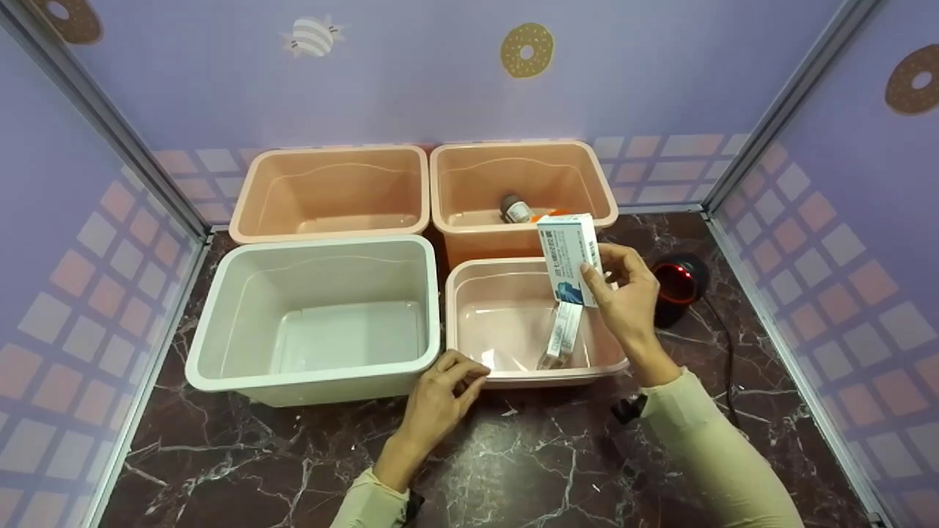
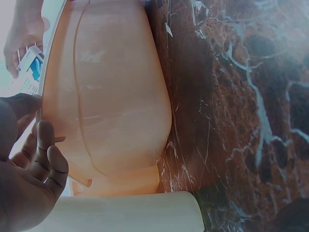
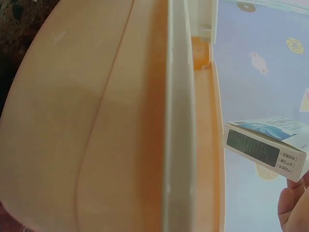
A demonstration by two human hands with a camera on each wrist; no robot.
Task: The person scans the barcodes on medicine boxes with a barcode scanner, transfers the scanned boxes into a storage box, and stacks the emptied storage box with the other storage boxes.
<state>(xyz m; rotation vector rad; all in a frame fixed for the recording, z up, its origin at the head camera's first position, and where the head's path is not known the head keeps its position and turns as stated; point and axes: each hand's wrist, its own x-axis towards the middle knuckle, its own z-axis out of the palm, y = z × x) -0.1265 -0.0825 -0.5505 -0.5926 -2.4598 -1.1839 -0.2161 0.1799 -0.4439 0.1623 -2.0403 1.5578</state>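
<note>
My right hand [image 1: 627, 293] holds a white and blue medicine box [image 1: 568, 257] above the light pink bin [image 1: 484, 282]. Its thumb lies on the box's printed face; the right wrist view shows the end flap of the box [image 3: 253, 147] with a dark printed panel. Inside the pink bin, beneath that box, lies a small white-labelled package [image 1: 563, 334], its lower part see-through. With thumb and curled fingers, my left hand [image 1: 436, 392] grips the rim at the bin's front left corner. In the left wrist view, the left fingers [image 2: 46, 133] are against this rim.
Left of the pink bin stands a pale green bin [image 1: 242, 378]. Behind are two orange bins, one at left [image 1: 330, 158] and one at right [image 1: 469, 158]; the right one contains a small bottle [image 1: 517, 209] and something orange. A black device [image 1: 682, 275] with red lights and a cable stands at right.
</note>
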